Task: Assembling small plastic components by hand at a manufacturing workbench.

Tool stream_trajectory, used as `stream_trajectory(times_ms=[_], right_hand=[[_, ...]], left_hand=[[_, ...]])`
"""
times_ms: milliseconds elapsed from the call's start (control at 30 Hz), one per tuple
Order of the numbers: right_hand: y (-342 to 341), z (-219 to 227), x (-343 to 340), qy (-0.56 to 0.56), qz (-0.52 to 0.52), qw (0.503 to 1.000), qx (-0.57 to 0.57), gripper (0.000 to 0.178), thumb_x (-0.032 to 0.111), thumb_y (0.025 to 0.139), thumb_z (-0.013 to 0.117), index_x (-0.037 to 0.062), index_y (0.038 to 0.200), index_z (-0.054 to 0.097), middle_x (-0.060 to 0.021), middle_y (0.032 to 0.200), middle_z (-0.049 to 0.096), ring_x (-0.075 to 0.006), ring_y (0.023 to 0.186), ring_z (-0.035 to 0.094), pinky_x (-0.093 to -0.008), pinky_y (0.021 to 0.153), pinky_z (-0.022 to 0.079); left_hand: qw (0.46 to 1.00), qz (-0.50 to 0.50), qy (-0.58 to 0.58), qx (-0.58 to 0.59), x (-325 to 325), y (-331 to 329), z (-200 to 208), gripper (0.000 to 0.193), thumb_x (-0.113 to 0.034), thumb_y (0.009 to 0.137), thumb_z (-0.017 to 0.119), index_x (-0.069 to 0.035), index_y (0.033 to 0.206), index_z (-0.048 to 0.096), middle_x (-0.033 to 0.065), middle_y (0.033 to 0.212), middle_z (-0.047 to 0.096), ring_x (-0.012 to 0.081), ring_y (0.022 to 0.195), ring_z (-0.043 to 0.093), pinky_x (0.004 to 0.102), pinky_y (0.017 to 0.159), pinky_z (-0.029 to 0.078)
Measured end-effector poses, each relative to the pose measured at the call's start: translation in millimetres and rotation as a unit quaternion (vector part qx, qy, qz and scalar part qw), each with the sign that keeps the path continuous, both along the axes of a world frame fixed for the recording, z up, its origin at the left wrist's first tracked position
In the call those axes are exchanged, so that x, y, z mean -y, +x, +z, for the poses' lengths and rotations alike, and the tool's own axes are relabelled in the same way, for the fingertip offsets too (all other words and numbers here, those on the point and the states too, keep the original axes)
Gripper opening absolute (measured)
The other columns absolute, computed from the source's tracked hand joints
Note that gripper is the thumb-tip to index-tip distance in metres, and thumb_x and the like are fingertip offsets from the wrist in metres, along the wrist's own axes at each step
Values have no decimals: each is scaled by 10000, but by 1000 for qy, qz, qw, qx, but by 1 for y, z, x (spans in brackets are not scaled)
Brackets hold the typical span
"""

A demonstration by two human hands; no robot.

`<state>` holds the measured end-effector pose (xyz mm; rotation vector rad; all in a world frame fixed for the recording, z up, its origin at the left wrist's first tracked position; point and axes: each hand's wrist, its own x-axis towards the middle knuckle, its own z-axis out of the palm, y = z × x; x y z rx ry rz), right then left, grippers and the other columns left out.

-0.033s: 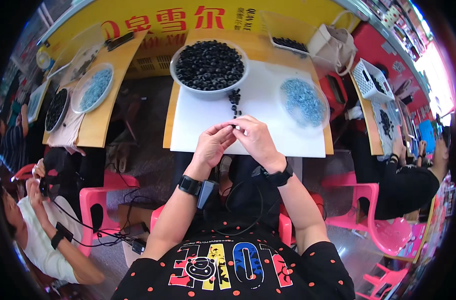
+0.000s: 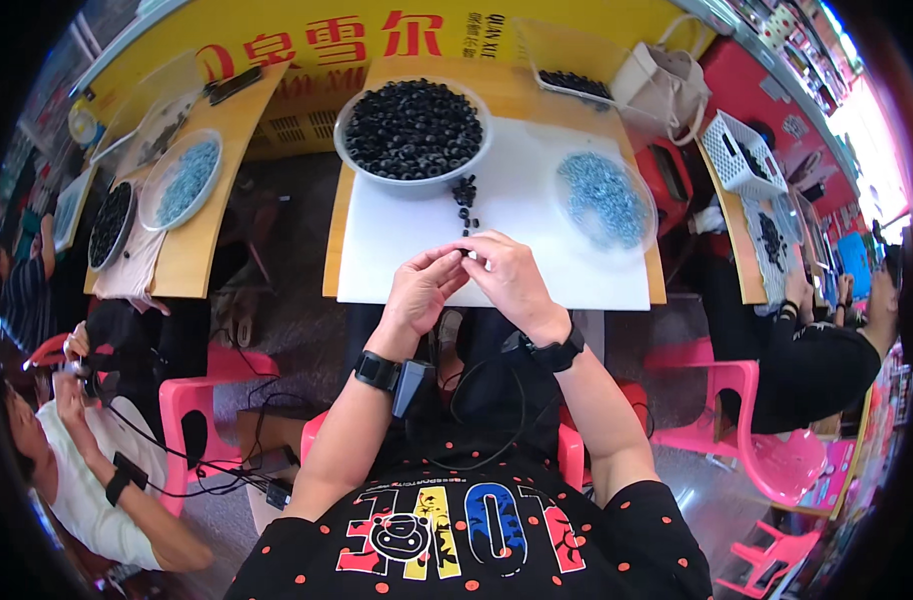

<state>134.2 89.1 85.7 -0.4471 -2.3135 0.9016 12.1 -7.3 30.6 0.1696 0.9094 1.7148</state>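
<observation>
Over the near edge of a white board (image 2: 397, 275), my left hand (image 2: 423, 287) and my right hand (image 2: 517, 283) meet fingertip to fingertip. Between them they pinch a small black piece (image 2: 465, 252), mostly covered by the fingers. Just beyond the fingertips lies a short trail of small round black pieces (image 2: 465, 192). It leads up to a whitish bowl (image 2: 414, 186) heaped with many more black, ring-like pieces (image 2: 412, 130). To the right, a clear shallow dish (image 2: 651, 220) holds tiny light-blue pieces (image 2: 597, 193).
A clear bin (image 2: 577, 92) with black pieces and a beige handbag (image 2: 662, 95) stand at the table's back right. People sit at side tables, left and right. A person (image 2: 92, 470) in white is at lower left, near black cables (image 2: 202, 465) and a pink chair (image 2: 189, 400).
The view has shifted very slightly. Both hands stay together with the small black piece pinched between their fingertips.
</observation>
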Motion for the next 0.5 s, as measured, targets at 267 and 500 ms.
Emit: stream_trajectory(times_ms=[267, 500], right_hand=[[77, -3, -95, 63, -214, 972, 72, 116, 114, 824, 662, 32, 893, 704, -152, 887, 686, -295, 843, 666, -354, 768, 520], [113, -13, -155, 122, -256, 922, 262, 101, 150, 774, 690, 62, 819, 713, -151, 888, 652, -320, 894, 636, -404, 805, 503]], left_hand=[[999, 35, 38, 3, 0, -22, -7, 96, -91, 914, 629, -34, 991, 629, 98, 976, 676, 176, 895, 659, 302, 839, 544], [997, 69, 47, 2, -3, -23, -20, 147, -111, 933, 606, -33, 1058, 602, 91, 962, 647, 154, 845, 630, 273, 805, 546]])
